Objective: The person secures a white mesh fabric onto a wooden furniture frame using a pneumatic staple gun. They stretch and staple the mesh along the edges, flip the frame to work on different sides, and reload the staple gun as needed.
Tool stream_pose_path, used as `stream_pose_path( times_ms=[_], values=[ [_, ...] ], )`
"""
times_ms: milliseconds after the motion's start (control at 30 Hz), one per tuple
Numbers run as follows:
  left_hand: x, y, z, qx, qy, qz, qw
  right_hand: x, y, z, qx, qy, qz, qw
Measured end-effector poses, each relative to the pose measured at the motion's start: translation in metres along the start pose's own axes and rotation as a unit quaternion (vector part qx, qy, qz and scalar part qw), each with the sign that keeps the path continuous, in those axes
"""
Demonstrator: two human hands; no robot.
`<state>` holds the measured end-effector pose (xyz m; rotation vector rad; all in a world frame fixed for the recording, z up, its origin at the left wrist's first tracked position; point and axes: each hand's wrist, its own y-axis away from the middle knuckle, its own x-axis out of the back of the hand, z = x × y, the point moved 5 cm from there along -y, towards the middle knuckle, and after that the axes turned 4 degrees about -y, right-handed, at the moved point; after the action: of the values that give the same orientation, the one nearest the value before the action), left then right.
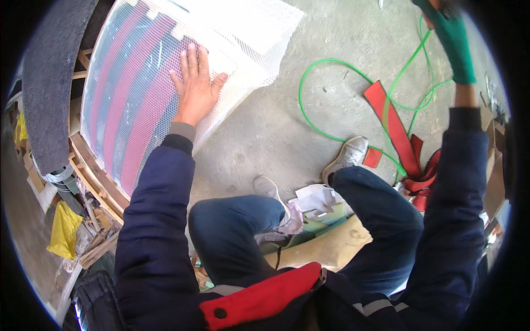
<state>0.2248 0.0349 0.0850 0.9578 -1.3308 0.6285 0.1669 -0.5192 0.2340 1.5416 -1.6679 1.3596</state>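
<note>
My bare left hand (197, 88) lies flat with its fingers spread on a white mesh sheet (259, 60). Beneath the mesh, a curved panel with pink-red and blue-grey stripes (138, 94) shows through. My right hand (450, 41), in a green glove, is raised at the top right edge. Its fingers are blurred and partly cut off, beside a dark shape that I cannot make out. A thin green hose (326, 60) loops over the concrete floor, and part of it rises close to the right hand.
Red strips (395, 124) lie on the floor by my shoe (350, 153). Between my legs are a tan cushion-like piece (326, 243) and crumpled scraps. A curved wooden frame (96, 176) borders the panel, with a dark curved sheet (49, 88) and yellow bag (66, 229) at left.
</note>
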Motion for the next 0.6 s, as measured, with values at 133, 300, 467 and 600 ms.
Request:
stream_pose_path(
  times_ms=[133, 300, 467, 600],
  values=[
    [0.027, -0.007, 0.008, 0.053, 0.016, -0.116, 0.992, 0.113, -0.028, -0.034, -0.040, -0.071, 0.064, 0.995],
    [0.083, -0.011, 0.009, 0.076, 0.075, -0.242, 0.964, 0.197, -0.047, -0.077, -0.341, -0.278, 0.020, 0.898],
    [0.165, 0.121, 0.035, 0.199, 0.339, -0.134, 0.910, 0.272, -0.113, -0.118, -0.435, -0.363, -0.003, 0.824],
    [0.200, 0.271, 0.087, 0.315, 0.464, -0.157, 0.813, 0.315, -0.206, -0.132, -0.321, -0.318, 0.005, 0.892]
  ],
)
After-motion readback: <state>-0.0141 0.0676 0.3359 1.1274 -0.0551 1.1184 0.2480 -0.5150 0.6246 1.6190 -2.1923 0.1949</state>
